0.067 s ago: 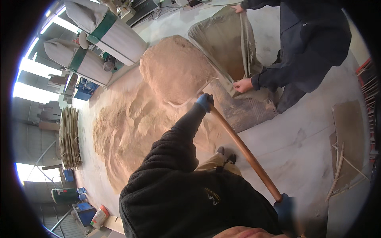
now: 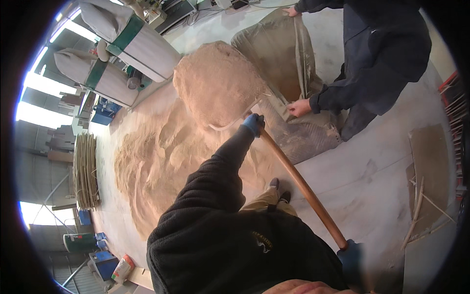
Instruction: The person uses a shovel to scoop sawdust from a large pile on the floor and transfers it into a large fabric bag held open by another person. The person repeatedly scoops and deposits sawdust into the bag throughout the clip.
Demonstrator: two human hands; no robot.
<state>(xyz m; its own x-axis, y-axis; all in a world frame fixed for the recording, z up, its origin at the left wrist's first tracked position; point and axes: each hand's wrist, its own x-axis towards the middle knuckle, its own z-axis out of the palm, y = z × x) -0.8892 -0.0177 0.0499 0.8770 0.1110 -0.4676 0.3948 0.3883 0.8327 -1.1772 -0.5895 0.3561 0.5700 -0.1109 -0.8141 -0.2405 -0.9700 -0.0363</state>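
My gloved left hand (image 2: 252,124) is closed round the lower part of a shovel's (image 2: 298,181) wooden handle, close to the blade. At the lower right, my right hand (image 2: 350,257), in a blue glove too, grips the upper end of the handle; its outline is partly smeared. A big mound of sawdust (image 2: 218,81) lies heaped on the blade, with only the pale rim showing. Just beyond its right side, a large plastic sack (image 2: 274,49) is held with its mouth spread by a co-worker's two bare hands (image 2: 299,108). Some sawdust-coloured material shows inside the sack.
Loose sawdust (image 2: 152,161) spreads over the floor to my left. Tall filter bags (image 2: 147,49) stand at the far left, near bundled wood strips (image 2: 86,171). The co-worker (image 2: 382,59) bends over at the right. Boards and sticks (image 2: 426,181) lie at the right edge.
The loaded shovel blade and my left hand have shifted very slightly up and toward the sack. The co-worker's arms have moved a little to the left.
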